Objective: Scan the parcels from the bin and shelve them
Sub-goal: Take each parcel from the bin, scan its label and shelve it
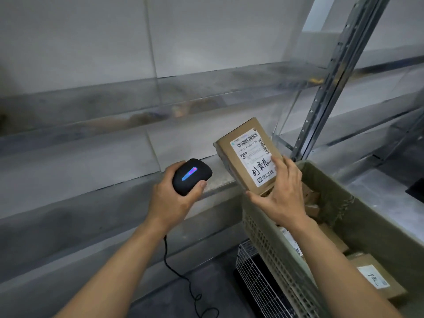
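My right hand (pixel 278 195) grips a small brown cardboard parcel (pixel 246 145) by its lower end, tilted, with its white barcode label facing up. My left hand (pixel 171 198) holds a black corded scanner (pixel 191 176) just left of the parcel; a blue-pink light glows on its top. Below the parcel stands the olive perforated bin (pixel 263 239), with several more brown parcels (pixel 376 275) inside. Metal shelves (pixel 160 104) run across the view beyond both hands.
A perforated steel upright (pixel 330 88) rises right of the parcel. Under the bin sits a white wire basket (pixel 254 265). The scanner's black cable (pixel 181 276) hangs down to the floor. A dark object (pixel 416 191) lies at the right edge.
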